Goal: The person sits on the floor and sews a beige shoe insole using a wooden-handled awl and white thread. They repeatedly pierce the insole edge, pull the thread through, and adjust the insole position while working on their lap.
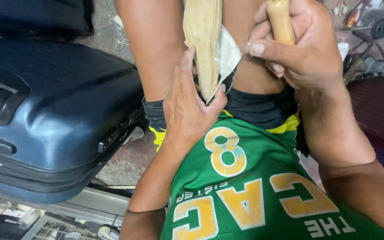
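While I look down from the head camera, my left hand presses against a tan sole that stands on edge between my knees, fingers laid nearly flat along its side and the thumb tucked under its lower tip; it steadies the piece more than it grips it. A pale lining lies against the right face of the sole, its lower edge loose and curling away near my thumb. My right hand is curled tight around a wooden handle, which rises out of the top of the frame; the working end is hidden behind my fingers, so I cannot tell what kind of tool it is or whether it touches the sole. A thin thread seems to run from the lining edge toward my right forefinger, though it is too fine to be sure.

As for progress, I judge the work on the lining and sole to be under way and not finished: the upper part lies close against the sole, the lower corner hangs free, and I see no completed seam.

A blue suitcase lies beside my left leg, close to the knee. My green jersey fills the lower frame, and dark shorts sit below the sole.
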